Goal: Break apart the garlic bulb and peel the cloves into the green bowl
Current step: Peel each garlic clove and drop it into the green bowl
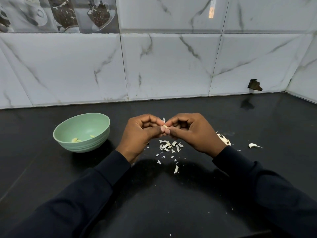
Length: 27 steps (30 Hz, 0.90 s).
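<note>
1. Pinching one small garlic clove (165, 126) between them, the left hand (142, 134) and right hand (193, 133) meet fingertip to fingertip above the middle of a black worktop (171, 194).
2. Both hands are curled tight. Thumbs and forefingers close on the clove from either side, and the other fingers fold in behind. Neither hand holds anything else.
3. Only a pale sliver of the clove shows between the fingertips, with a shred of skin standing up from it. Its long axis is too hidden to judge.
4. The green bowl (85, 145) stands on the worktop to the left of the hands, towards the back edge. It is near the left hand but apart from it, so that hand looks better placed to drop the clove in once it is bare.
5. Peeled cloves (75, 140), yellowish, lie in the bottom of the bowl.
6. White skin flakes (168, 145) are scattered on the worktop directly beneath and in front of the hands.
7. Unpeeled garlic lies to the right. A garlic cluster (223, 139) sits just beside the right wrist, and a loose clove (253, 145) is farther towards the right edge. Both are nearer the right hand.
8. Dark sleeves (103, 177) cover both forearms.
</note>
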Available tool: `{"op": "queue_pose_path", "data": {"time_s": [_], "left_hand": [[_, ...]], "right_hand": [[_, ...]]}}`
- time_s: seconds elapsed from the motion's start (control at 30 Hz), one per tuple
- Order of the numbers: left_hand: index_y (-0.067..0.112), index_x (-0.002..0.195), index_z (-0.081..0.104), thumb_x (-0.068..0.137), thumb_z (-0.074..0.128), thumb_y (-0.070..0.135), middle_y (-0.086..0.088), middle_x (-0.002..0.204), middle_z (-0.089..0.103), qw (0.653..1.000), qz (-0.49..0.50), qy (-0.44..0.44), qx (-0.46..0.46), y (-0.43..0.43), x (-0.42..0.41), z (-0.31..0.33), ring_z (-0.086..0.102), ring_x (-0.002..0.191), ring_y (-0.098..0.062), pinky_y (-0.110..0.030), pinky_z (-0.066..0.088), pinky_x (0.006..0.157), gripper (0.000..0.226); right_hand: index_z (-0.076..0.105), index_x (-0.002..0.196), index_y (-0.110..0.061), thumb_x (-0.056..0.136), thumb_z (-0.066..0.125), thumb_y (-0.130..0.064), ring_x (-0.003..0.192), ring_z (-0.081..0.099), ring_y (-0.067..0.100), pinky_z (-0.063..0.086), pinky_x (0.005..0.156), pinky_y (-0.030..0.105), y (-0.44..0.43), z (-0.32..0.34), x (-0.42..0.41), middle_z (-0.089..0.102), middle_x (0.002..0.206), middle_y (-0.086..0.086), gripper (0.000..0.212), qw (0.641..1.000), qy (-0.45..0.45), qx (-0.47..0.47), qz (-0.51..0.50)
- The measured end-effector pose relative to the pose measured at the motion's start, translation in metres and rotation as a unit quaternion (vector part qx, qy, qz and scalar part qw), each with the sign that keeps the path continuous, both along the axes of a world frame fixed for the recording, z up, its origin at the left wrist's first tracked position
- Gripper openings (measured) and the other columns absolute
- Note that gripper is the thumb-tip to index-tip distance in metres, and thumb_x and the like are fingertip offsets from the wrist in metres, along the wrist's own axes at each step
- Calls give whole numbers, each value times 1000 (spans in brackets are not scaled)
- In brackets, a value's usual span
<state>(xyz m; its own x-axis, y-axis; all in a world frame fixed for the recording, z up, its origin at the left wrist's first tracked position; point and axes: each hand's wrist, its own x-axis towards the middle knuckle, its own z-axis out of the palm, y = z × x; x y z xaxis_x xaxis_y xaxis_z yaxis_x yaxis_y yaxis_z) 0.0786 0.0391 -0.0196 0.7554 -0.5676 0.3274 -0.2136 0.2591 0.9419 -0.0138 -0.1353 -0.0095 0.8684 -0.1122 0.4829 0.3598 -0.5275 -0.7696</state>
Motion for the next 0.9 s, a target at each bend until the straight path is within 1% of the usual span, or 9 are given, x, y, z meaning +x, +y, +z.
{"op": "queue_pose_path", "data": {"time_s": [0.13, 0.2, 0.27, 0.4, 0.5, 0.6, 0.67, 0.77, 0.9], "left_hand": [[8, 87, 61, 74, 81, 0, -28, 83, 70, 998, 35, -56, 24, -2, 0, 1, 70, 75, -36, -51, 58, 81, 26], [12, 85, 52, 69, 81, 7, -33, 84, 67, 997, 43, -65, 23, -3, -1, 1, 68, 74, -36, -50, 59, 79, 34], [11, 85, 47, 67, 79, 4, -35, 85, 65, 997, 45, -67, 20, -5, -2, 1, 66, 72, -33, -47, 59, 75, 37], [10, 85, 44, 77, 69, -16, -33, 85, 65, 994, 64, -86, 29, -8, -2, 0, 64, 67, -21, -29, 57, 66, 37], [13, 83, 44, 79, 65, -15, -24, 79, 66, 994, 60, -90, 22, -10, 0, -1, 63, 69, -21, -33, 56, 69, 35], [15, 81, 44, 74, 69, -4, -19, 79, 65, 995, 51, -83, 15, -11, 0, -1, 59, 71, -25, -41, 54, 72, 32], [16, 81, 43, 72, 70, 2, -20, 77, 65, 996, 46, -80, 11, -11, 1, -1, 57, 71, -26, -41, 51, 71, 31], [13, 82, 48, 74, 66, 5, -25, 74, 64, 994, 58, -85, 26, -11, 6, -5, 59, 64, -26, -45, 52, 70, 21], [15, 79, 69, 79, 66, 18, -9, 68, 71, 970, 76, -173, 155, -5, 15, -13, 70, 66, -33, -51, 61, 73, 4]], "right_hand": [[76, 100, -2, 91, 77, -8, 76, 77, 28, 64, 75, 39, 2, 0, 0, 78, 85, 13, 10, 999, 26, 19, 14], [76, 98, -1, 91, 77, -7, 74, 77, 24, 63, 73, 34, 3, 0, 0, 78, 83, 13, 10, 1000, 27, 14, 4], [75, 96, -2, 90, 78, -7, 72, 77, 22, 61, 71, 29, 5, 0, 0, 77, 80, 11, 9, 1000, 29, 6, -5], [74, 93, -3, 89, 77, -5, 73, 77, 26, 64, 74, 39, 7, -2, 1, 76, 78, 13, 6, 999, 32, 14, -12], [73, 93, -1, 89, 77, -4, 72, 76, 29, 64, 73, 43, 9, -3, 3, 74, 78, 18, 6, 999, 34, 32, -16], [70, 95, 8, 89, 75, 1, 67, 74, 23, 62, 66, 32, 9, -3, 5, 73, 78, 24, 11, 992, 57, 113, 5], [70, 93, 9, 90, 71, 6, 64, 72, 22, 60, 63, 27, 9, -1, 6, 72, 74, 22, 5, 985, 72, 158, 17], [69, 88, 4, 94, 60, 11, 59, 68, 20, 57, 57, 24, 8, 2, 5, 69, 73, 17, 13, 968, 90, 234, 31], [67, 86, 0, 99, 55, 4, 56, 63, 16, 52, 50, 20, 7, 7, 4, 66, 70, 10, 18, 955, 99, 278, 30]]}}
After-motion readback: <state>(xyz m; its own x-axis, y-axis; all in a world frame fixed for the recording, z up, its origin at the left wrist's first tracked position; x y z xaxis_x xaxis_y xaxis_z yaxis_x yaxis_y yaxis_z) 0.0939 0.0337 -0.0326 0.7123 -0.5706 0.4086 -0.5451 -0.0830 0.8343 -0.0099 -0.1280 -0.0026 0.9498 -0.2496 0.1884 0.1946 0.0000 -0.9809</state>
